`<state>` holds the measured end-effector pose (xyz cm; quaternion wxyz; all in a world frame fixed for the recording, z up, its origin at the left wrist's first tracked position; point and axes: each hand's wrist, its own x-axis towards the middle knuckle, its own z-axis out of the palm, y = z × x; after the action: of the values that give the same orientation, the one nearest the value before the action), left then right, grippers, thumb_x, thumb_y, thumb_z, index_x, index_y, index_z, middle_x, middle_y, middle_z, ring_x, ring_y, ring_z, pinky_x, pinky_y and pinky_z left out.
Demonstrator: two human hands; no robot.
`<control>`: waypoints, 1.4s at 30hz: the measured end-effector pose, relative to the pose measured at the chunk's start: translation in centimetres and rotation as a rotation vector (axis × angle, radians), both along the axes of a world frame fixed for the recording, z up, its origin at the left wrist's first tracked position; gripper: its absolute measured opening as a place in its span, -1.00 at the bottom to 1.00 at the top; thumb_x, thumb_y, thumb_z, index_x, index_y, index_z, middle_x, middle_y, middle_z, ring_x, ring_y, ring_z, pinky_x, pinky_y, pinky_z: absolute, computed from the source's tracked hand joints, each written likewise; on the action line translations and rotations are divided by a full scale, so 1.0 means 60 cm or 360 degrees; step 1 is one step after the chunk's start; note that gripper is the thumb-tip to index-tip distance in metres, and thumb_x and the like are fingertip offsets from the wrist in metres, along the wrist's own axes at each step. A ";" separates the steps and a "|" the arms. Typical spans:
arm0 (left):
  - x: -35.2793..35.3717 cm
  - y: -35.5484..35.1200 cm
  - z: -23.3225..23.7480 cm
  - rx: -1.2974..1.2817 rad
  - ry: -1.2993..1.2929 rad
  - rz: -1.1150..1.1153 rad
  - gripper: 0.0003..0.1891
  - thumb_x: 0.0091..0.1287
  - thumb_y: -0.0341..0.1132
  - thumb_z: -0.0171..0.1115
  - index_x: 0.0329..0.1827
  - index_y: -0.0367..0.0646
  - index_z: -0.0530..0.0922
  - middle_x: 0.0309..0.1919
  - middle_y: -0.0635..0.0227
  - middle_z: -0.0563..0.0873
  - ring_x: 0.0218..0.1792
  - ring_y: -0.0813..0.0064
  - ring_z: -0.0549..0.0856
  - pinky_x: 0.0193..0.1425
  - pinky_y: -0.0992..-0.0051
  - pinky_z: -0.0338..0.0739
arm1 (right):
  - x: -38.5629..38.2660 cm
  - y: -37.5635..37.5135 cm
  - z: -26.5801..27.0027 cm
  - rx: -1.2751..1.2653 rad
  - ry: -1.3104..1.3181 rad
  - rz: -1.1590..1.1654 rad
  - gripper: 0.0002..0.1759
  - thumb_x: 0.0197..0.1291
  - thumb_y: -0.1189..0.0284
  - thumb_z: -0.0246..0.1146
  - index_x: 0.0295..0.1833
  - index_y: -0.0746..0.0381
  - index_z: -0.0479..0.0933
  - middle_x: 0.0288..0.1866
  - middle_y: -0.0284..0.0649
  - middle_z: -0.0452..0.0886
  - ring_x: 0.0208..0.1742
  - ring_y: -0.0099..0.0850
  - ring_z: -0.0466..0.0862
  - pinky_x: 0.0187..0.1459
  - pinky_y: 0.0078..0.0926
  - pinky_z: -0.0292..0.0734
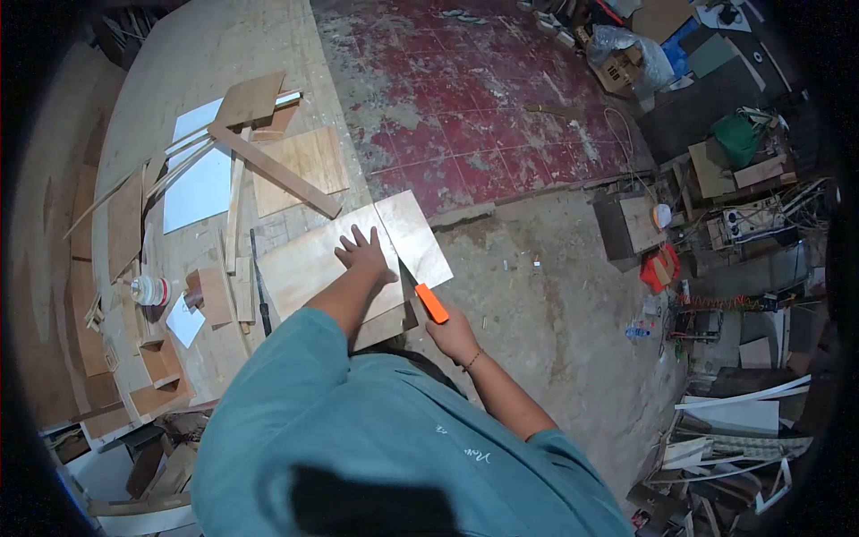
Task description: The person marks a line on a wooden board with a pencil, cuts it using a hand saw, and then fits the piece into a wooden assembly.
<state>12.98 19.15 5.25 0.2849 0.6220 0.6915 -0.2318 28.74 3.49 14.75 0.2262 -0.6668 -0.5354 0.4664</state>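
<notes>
My left hand point(365, 257) lies flat with fingers spread on a pale plywood board point(304, 259) at the edge of the worktable. In my right hand point(455, 337) is a handsaw with an orange handle point(431, 303). Its dark blade point(407, 272) sits in a cut line that runs across the board. Beyond that line, the board's end piece point(414, 237) sticks out past the table edge. Part of the blade is hidden below the wood. A long dark thin tool point(260, 282) lies to the left of the board.
On the worktable point(259, 40) are a wooden strip point(277, 170), plywood pieces point(309, 166), white sheets point(197, 174) and a jar point(150, 290). Scrap wood and a red bag point(659, 268) line the right side of the concrete floor point(528, 313).
</notes>
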 end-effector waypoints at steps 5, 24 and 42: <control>-0.004 0.064 -0.112 0.1049 -0.0600 0.0033 -0.30 0.36 0.04 0.08 0.50 -0.11 0.21 0.55 0.06 0.00 0.55 -0.01 -0.06 0.52 -0.18 -0.19 | -0.005 -0.004 -0.013 -0.0051 -0.0004 0.0090 -0.49 0.05 0.50 0.18 0.20 0.33 0.45 -0.04 0.18 0.60 0.02 0.09 0.61 0.04 -0.22 0.51; 0.007 0.134 -0.133 0.1212 -0.0541 -0.0186 -0.40 0.42 0.01 -0.02 0.40 -0.20 0.32 0.33 0.17 0.39 0.48 0.19 0.17 0.56 -0.01 -0.19 | 0.004 -0.060 0.144 -0.0261 0.0069 0.0084 -0.30 0.08 0.56 0.15 0.42 0.24 0.27 0.15 0.16 0.56 0.16 0.00 0.59 0.16 -0.34 0.47; 0.017 0.176 -0.240 0.1410 -0.0190 -0.0227 -0.48 0.40 0.00 0.00 0.20 -0.26 0.49 0.19 0.08 0.49 0.31 0.15 0.38 0.50 -0.08 -0.08 | -0.029 0.055 -0.306 -0.0268 -0.0336 -0.0068 -0.60 0.09 0.35 0.17 0.06 0.25 0.56 -0.13 0.14 0.66 0.01 0.10 0.63 -0.03 -0.07 0.54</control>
<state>14.00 29.74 -9.13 0.0138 0.7424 0.6618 0.1036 26.98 6.76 -3.60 0.1217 -0.7401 -0.5008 0.4321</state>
